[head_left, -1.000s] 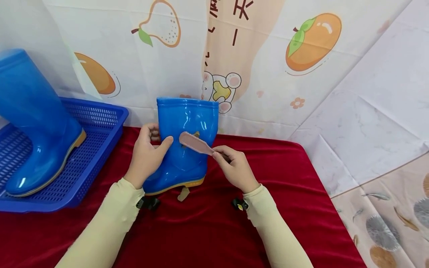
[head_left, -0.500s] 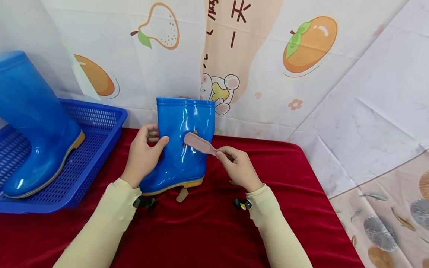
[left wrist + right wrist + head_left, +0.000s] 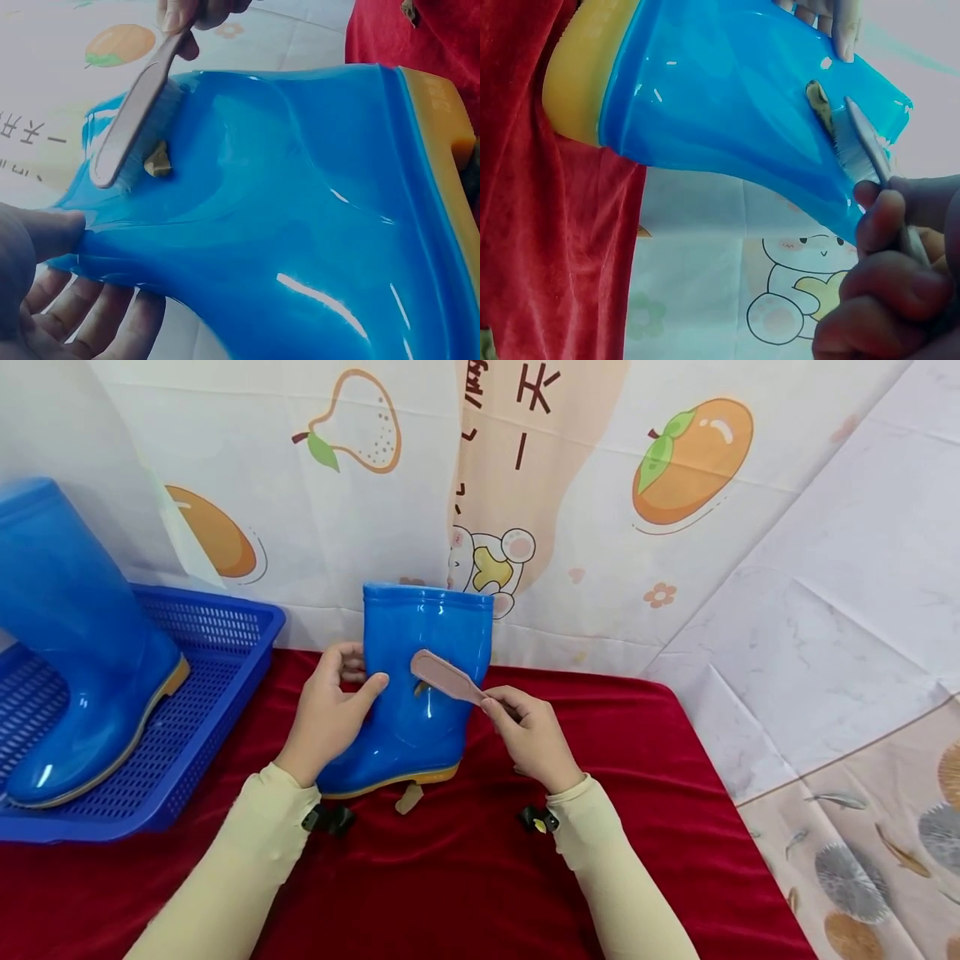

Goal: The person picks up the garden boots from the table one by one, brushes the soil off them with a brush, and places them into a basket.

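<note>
A glossy blue rain boot [image 3: 420, 727] with a yellow sole stands upright on the red cloth, toe to the left. My left hand [image 3: 330, 714] grips the front of its shaft, thumb [image 3: 56, 232] on the near side and fingers curled behind. In my right hand [image 3: 528, 735] is a pink-backed brush [image 3: 446, 677], pinched by its handle. Its pale bristles [image 3: 849, 146] face the boot shaft and meet it beside a brown clump [image 3: 158, 160] stuck there. The brush back partly covers that clump's surroundings in the head view.
Another blue rain boot [image 3: 82, 652] stands in a blue plastic basket [image 3: 225, 710] at the left. A brown scrap [image 3: 408, 798] lies on the red cloth [image 3: 465, 877] below the sole. Behind the table hangs a white printed curtain [image 3: 300, 527].
The boot shifts slightly left, then back right with my left hand. The brush moves a little right, then up across the shaft, and the brown clump now shows below its head.
</note>
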A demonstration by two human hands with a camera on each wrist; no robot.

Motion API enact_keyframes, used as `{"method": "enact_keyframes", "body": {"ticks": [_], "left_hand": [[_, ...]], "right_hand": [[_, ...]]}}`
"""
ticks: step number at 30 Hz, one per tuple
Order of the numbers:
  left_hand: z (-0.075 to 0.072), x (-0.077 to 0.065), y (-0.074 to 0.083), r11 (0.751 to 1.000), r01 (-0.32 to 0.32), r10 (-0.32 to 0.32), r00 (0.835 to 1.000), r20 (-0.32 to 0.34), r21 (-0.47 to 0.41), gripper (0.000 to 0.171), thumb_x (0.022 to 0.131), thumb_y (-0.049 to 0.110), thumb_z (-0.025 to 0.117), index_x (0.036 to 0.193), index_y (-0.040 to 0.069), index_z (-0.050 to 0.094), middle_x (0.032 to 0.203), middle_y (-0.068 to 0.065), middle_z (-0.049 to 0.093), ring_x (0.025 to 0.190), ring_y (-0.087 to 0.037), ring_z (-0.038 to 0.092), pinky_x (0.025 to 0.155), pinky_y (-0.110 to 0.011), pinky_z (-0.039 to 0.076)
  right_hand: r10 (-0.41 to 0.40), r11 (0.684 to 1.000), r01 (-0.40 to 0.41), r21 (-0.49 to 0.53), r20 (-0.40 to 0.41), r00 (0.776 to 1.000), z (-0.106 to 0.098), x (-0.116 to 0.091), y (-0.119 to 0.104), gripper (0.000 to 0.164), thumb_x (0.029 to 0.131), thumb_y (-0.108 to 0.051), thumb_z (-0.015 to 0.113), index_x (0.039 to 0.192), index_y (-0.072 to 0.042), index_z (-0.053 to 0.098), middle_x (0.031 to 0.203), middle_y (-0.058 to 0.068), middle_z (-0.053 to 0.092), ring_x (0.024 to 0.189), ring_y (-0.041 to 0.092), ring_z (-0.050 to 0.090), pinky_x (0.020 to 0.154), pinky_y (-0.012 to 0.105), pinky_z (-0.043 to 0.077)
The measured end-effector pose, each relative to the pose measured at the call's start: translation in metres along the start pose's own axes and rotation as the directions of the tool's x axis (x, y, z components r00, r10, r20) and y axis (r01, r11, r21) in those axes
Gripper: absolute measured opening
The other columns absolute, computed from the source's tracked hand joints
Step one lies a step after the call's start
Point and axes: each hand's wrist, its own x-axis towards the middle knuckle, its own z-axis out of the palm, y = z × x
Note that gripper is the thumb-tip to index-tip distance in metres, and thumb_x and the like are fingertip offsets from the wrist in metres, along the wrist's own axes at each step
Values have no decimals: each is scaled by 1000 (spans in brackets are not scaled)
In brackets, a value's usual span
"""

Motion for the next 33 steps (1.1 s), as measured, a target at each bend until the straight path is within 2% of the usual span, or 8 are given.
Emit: {"method": "enact_keyframes", "body": {"ticks": [4,11,21,26,33], "left_hand": [[-1,0,0,1000,1,-1,1000,-17,6,53,105,30,63,145,0,45,132,-20,57,119,-35,56,99,-57,51],[-3,2,-1,1000,-2,3,999,-36,19,51,104,29,63,143,0,47,132,-20,58,118,-35,57,101,-58,50],[0,-2,2,1000,-3,3,1000,-24,13,49,105,28,62,142,1,46,129,-19,58,116,-33,56,97,-55,52],[1,0,-1,999,-18,19,998,-55,29,48,105,25,62,142,-1,46,129,-20,58,114,-34,58,98,-56,51],[0,1,-5,999,-18,20,997,-70,32,48,105,24,62,141,-1,46,128,-20,59,113,-34,58,99,-55,49]], "right_hand": [[46,999,-46,-25,12,999,-4,-1,-2,19,105,-23,62,115,-13,75,72,3,55,57,19,47,48,26,39],[122,992,-120,-28,61,991,-16,-2,-9,17,106,-21,61,109,-10,74,73,5,56,65,21,52,55,27,43],[38,999,-39,20,65,997,-8,-3,-8,17,106,-19,61,112,-11,74,74,4,57,54,19,46,44,26,37],[82,996,-80,-41,45,996,-11,-3,-7,15,105,-21,62,109,-14,74,75,3,58,63,20,51,51,27,42],[132,989,-126,-75,83,988,-20,-4,-12,15,105,-23,62,107,-14,75,77,4,58,69,20,53,59,29,46]]}}
